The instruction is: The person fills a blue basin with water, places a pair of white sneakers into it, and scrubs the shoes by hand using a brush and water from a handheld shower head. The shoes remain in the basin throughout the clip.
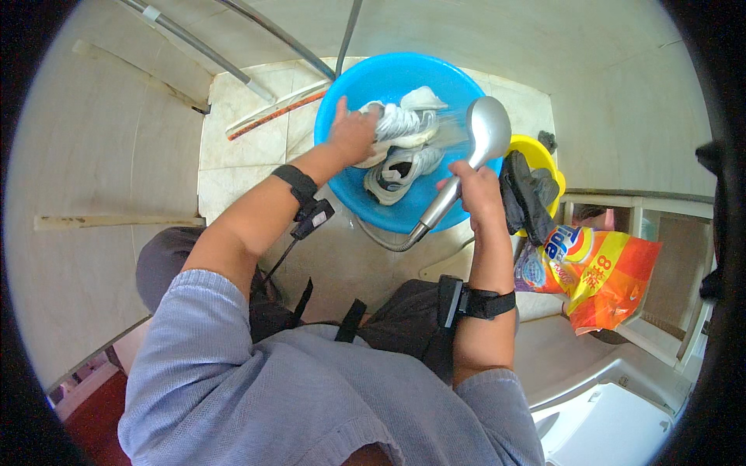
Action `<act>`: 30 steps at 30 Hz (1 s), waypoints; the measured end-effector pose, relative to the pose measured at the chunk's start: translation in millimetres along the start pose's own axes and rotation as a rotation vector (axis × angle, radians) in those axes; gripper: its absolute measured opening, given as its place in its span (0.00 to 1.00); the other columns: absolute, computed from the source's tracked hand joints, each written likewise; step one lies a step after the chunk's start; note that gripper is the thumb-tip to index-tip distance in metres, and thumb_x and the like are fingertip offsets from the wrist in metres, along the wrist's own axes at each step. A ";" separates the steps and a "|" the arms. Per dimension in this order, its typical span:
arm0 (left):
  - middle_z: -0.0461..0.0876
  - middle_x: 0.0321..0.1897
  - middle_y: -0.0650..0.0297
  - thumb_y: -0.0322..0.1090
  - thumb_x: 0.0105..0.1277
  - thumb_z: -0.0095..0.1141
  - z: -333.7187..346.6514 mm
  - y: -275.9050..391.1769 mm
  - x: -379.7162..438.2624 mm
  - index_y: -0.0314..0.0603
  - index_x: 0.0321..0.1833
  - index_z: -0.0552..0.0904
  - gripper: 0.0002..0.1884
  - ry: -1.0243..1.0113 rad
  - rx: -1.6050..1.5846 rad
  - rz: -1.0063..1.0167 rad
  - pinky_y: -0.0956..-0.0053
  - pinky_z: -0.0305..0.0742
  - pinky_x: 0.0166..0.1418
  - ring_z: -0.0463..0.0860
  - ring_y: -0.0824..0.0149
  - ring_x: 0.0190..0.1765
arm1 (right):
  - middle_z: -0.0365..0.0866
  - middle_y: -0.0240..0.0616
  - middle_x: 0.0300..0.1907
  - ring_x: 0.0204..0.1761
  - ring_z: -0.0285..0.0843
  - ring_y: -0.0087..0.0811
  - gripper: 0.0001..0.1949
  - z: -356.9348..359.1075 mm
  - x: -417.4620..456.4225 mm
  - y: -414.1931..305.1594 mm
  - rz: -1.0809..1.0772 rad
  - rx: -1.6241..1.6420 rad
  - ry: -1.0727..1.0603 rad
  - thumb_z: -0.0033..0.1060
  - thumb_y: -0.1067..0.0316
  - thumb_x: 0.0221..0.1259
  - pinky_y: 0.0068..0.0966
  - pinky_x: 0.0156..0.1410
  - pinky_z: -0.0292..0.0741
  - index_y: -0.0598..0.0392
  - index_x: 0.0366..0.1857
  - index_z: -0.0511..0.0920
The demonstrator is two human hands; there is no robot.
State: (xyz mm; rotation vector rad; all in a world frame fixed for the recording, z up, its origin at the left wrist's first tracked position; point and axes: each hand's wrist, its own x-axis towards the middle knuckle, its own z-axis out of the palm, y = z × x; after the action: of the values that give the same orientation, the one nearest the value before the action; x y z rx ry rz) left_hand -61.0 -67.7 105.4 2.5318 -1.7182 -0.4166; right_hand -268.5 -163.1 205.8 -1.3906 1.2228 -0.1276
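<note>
My right hand (481, 189) grips the handle of a silver shower head (488, 129), which sprays water leftward over a blue plastic basin (349, 76). Inside the basin, my left hand (354, 135) holds a white lace-up sneaker (411, 123) at its left end, in the spray. A second white sneaker (389, 189) lies just below it, its opening facing up. My left index finger points away from the shoe, and part of the grip is hidden behind the hand. From the handle's lower end, a metal hose (379, 240) curves under the basin's near side.
To the right stands a yellow basin (531, 147) with dark cloth items (521, 189) in and over it. Nearer is an orange Tide detergent bag (606, 274). A floor squeegee (277, 113) and metal poles (198, 46) lean at the upper left. Tiled walls enclose the floor.
</note>
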 end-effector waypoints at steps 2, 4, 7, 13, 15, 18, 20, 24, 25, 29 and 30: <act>0.79 0.43 0.52 0.46 0.46 0.69 14.4 -13.5 1.5 0.43 0.57 0.68 0.36 0.005 -0.040 0.071 0.48 0.62 0.60 0.78 0.51 0.49 | 0.82 0.49 0.22 0.25 0.81 0.35 0.15 0.8 0.2 -0.4 -0.002 -0.002 -0.014 0.54 0.63 0.51 0.28 0.33 0.75 0.69 0.30 0.75; 0.80 0.39 0.53 0.44 0.47 0.68 14.0 -10.8 7.9 0.41 0.53 0.71 0.31 -0.049 -0.030 0.058 0.56 0.74 0.47 0.79 0.49 0.46 | 0.82 0.49 0.22 0.25 0.81 0.35 0.15 2.9 -0.7 -1.2 0.006 0.013 -0.011 0.54 0.63 0.51 0.28 0.33 0.75 0.68 0.31 0.75; 0.80 0.41 0.51 0.43 0.49 0.67 22.9 -14.6 11.3 0.38 0.48 0.74 0.26 -0.011 -0.212 -0.082 0.60 0.75 0.46 0.79 0.49 0.45 | 0.81 0.40 0.21 0.14 0.62 0.20 0.13 7.4 1.4 2.2 -0.015 -0.003 0.014 0.54 0.59 0.52 0.19 0.17 0.56 0.61 0.25 0.76; 0.80 0.42 0.49 0.43 0.52 0.65 67.5 -36.7 10.6 0.36 0.46 0.77 0.22 0.108 -0.643 -0.295 0.61 0.75 0.47 0.80 0.50 0.45 | 0.81 0.40 0.21 0.15 0.63 0.20 0.13 11.0 5.1 -0.3 -0.022 0.013 0.009 0.54 0.60 0.52 0.20 0.18 0.57 0.61 0.25 0.76; 0.80 0.42 0.49 0.42 0.56 0.62 77.9 -42.6 5.3 0.36 0.47 0.77 0.20 0.209 -0.623 -0.163 0.62 0.74 0.47 0.80 0.50 0.44 | 0.81 0.39 0.21 0.15 0.63 0.20 0.13 15.7 10.9 5.4 -0.029 0.000 -0.022 0.54 0.60 0.52 0.20 0.18 0.57 0.61 0.26 0.76; 0.80 0.45 0.49 0.40 0.62 0.56 73.6 -39.6 -3.7 0.37 0.49 0.78 0.16 0.438 -0.511 -0.069 0.65 0.74 0.49 0.80 0.53 0.45 | 0.81 0.39 0.22 0.15 0.64 0.20 0.12 24.9 12.1 6.9 -0.031 -0.002 -0.064 0.54 0.60 0.52 0.20 0.19 0.57 0.61 0.26 0.76; 0.79 0.47 0.49 0.39 0.65 0.51 52.7 -25.6 -10.7 0.36 0.49 0.78 0.15 0.491 -0.581 -0.105 0.67 0.73 0.52 0.79 0.55 0.47 | 0.81 0.39 0.22 0.17 0.67 0.22 0.12 32.2 7.8 3.2 -0.023 0.002 -0.085 0.54 0.61 0.52 0.21 0.21 0.61 0.62 0.27 0.77; 0.78 0.49 0.51 0.38 0.68 0.46 36.9 15.1 -0.2 0.33 0.50 0.76 0.15 0.149 -1.624 -0.316 0.66 0.70 0.57 0.77 0.60 0.52 | 0.82 0.40 0.22 0.22 0.74 0.28 0.12 46.5 10.5 17.0 -0.120 -0.060 -0.129 0.55 0.62 0.52 0.25 0.29 0.70 0.63 0.28 0.78; 0.78 0.49 0.51 0.37 0.69 0.45 36.4 20.8 3.5 0.32 0.51 0.76 0.16 -0.015 -2.014 -0.360 0.66 0.70 0.58 0.77 0.61 0.53 | 0.82 0.42 0.23 0.24 0.78 0.31 0.13 48.5 9.7 18.4 -0.141 -0.121 -0.146 0.55 0.62 0.51 0.27 0.32 0.73 0.64 0.28 0.78; 0.76 0.51 0.52 0.35 0.70 0.43 32.9 29.3 13.1 0.30 0.55 0.71 0.16 -0.093 -2.465 -0.335 0.63 0.69 0.61 0.76 0.60 0.53 | 0.82 0.45 0.23 0.29 0.82 0.36 0.14 57.6 5.0 31.5 -0.190 -0.298 -0.190 0.57 0.60 0.49 0.30 0.36 0.76 0.63 0.28 0.79; 0.76 0.52 0.52 0.34 0.70 0.42 26.7 32.5 13.0 0.30 0.55 0.71 0.17 -0.090 -2.489 -0.280 0.63 0.69 0.61 0.76 0.60 0.53 | 0.83 0.41 0.25 0.30 0.81 0.31 0.11 59.1 -0.1 27.8 -0.174 -0.326 -0.207 0.56 0.64 0.52 0.28 0.37 0.75 0.63 0.27 0.78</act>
State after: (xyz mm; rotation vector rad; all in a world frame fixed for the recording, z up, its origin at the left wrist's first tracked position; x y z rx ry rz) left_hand -92.6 -89.1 83.5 0.6239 0.0864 -1.3072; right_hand -243.1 -116.3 168.0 -1.7475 0.9780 0.0978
